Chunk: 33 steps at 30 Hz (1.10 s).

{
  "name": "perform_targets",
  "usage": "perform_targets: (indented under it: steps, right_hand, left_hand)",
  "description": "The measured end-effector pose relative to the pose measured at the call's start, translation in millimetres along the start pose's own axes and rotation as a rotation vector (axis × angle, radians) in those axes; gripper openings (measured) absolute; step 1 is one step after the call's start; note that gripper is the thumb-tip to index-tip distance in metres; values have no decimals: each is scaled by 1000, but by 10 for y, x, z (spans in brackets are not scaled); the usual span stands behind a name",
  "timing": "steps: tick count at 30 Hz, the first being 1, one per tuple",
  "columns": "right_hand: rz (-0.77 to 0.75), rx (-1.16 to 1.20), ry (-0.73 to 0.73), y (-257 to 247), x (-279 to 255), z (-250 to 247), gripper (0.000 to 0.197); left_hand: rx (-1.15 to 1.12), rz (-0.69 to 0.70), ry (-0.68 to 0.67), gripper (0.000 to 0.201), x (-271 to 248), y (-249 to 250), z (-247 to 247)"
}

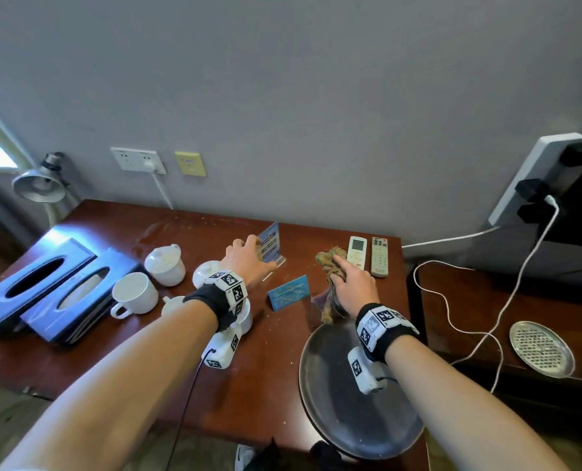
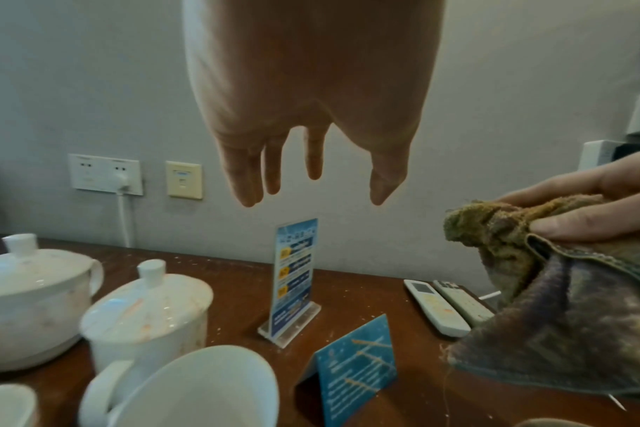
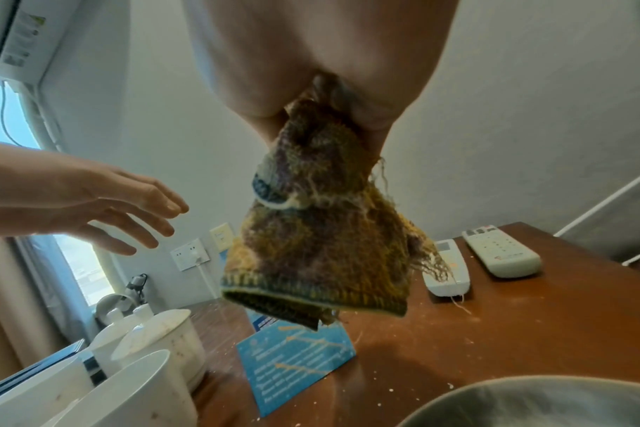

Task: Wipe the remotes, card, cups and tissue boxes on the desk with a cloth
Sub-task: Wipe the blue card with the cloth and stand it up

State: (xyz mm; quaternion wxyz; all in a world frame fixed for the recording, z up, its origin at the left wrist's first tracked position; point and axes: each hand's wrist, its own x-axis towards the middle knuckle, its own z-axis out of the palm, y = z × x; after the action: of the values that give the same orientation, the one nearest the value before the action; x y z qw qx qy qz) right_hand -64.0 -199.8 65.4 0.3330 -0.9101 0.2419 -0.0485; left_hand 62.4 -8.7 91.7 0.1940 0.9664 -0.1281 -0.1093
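My left hand (image 1: 248, 254) hovers open over the upright blue card stand (image 2: 295, 274), fingers (image 2: 252, 179) straight and a little above its top edge. My right hand (image 1: 345, 280) grips a bunched brown cloth (image 3: 318, 231) that hangs above the desk, beside a blue tent card (image 1: 289, 292). Two white remotes (image 1: 357, 251) (image 1: 379, 256) lie side by side behind the cloth. Several white cups, some lidded (image 1: 165, 261) and one open (image 1: 134, 294), stand left of my left wrist. Two dark blue tissue boxes (image 1: 34, 277) (image 1: 82, 290) lie at the far left.
A round grey metal tray (image 1: 350, 413) overhangs the desk's front edge under my right forearm. A desk lamp (image 1: 39, 185) stands at the back left. White cables (image 1: 452, 300) trail over a lower dark cabinet on the right, which holds a perforated metal dish (image 1: 541, 348).
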Motion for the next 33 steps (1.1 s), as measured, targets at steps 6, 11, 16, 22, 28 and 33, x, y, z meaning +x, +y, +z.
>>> perform_targets:
  steps: [6,11,16,22,28,33]
  right_hand:
    - [-19,25,-36,-235,214,259,46]
    - [15,24,-55,-343,399,482,46]
    - [56,-20,-50,-405,581,636,46]
    - [128,-83,-62,-464,704,757,47]
    - [162,-119,-72,-511,735,882,47]
    - [230,-99,-48,-513,689,1000,47]
  left_hand:
    - [13,-50,-14,67,142,-362,-133]
    - [-32,-40,-71,60,416,-484,-178]
    - [-60,11,-168,52,760,-537,-116]
    - [-19,115,-221,33,1124,-519,-31]
    - [-1,171,-215,30,1322,-512,35]
    - [21,196,-183,26,1380,-484,24]
